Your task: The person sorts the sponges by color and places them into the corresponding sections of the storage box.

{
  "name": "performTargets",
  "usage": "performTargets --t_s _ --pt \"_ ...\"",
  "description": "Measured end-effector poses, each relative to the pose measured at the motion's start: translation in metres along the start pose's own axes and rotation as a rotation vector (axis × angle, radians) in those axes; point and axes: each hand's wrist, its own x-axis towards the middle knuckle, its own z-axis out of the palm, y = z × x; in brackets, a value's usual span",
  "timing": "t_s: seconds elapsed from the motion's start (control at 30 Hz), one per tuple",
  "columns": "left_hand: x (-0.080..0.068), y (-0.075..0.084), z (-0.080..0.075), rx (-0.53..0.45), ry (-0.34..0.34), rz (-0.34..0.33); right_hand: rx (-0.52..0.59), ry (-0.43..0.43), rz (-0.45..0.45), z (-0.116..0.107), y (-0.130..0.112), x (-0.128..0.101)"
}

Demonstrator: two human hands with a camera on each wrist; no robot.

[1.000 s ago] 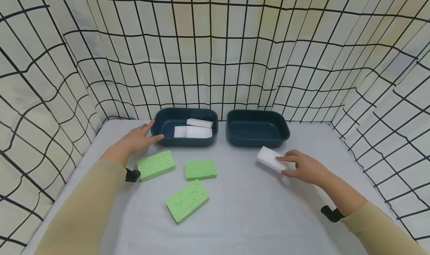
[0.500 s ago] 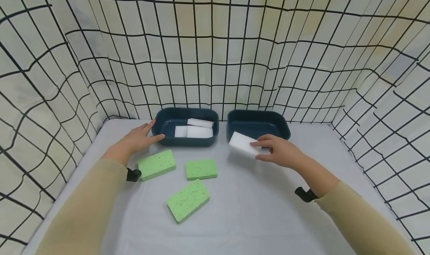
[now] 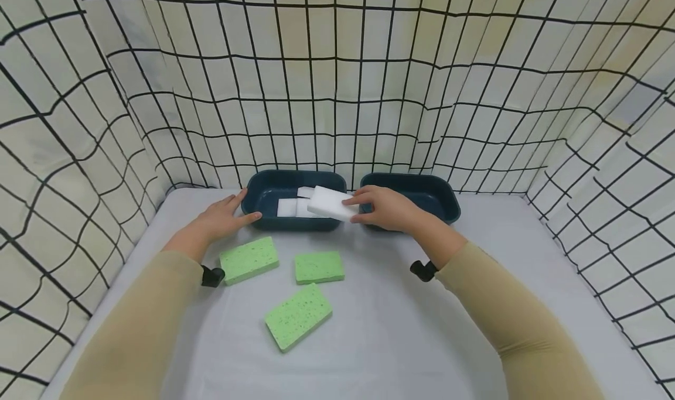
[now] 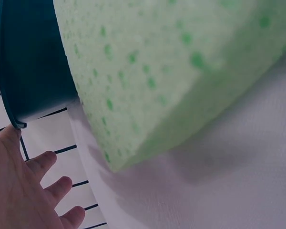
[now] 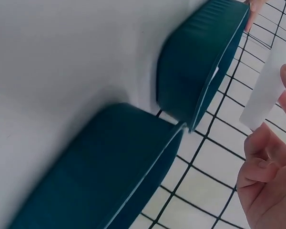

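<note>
My right hand [image 3: 389,207] pinches a white sponge block [image 3: 331,203] between thumb and fingers. In the head view the block overlaps the right end of the left dark blue bin [image 3: 258,215]; the right wrist view shows the block [image 5: 267,88] raised above the bins' rims. Inside the left bin lie several white blocks [image 3: 287,207], partly hidden by the held one. My left hand [image 3: 213,219] rests at that bin's left end, fingers spread and touching the rim. Behind my right hand stands the right dark blue bin [image 3: 445,204], partly covered by the hand.
On the white-covered table [image 3: 379,330] lie three green speckled sponges: one by my left wrist [image 3: 249,260], one in the middle [image 3: 319,267], one nearer [image 3: 298,317]. A black wire grid [image 3: 348,84] walls the back and sides, close behind the bins.
My right hand has carried the white sponge block leftward and away from me, from in front of the right bin to over the left bin. The left hand has stayed at the rim.
</note>
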Motion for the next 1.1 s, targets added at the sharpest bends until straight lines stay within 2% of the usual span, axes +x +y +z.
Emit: performTargets --t_s 0.2,0.53,0.83,1.1 --pt "-0.003 0.006 -0.002 0.014 0.004 -0.007 -0.023 -0.040 -0.020 0.005 -0.017 0.034" --pt "-0.003 0.006 0.000 0.019 0.008 -0.016 -0.055 -0.115 -0.035 0.021 -0.051 0.091" --pt "-0.003 0.005 0.001 0.011 0.007 -0.033 -0.096 -0.144 -0.057 0.041 -0.079 0.115" --pt "-0.001 0.001 0.001 0.022 0.010 -0.044 -0.113 -0.162 -0.071 0.048 -0.087 0.125"
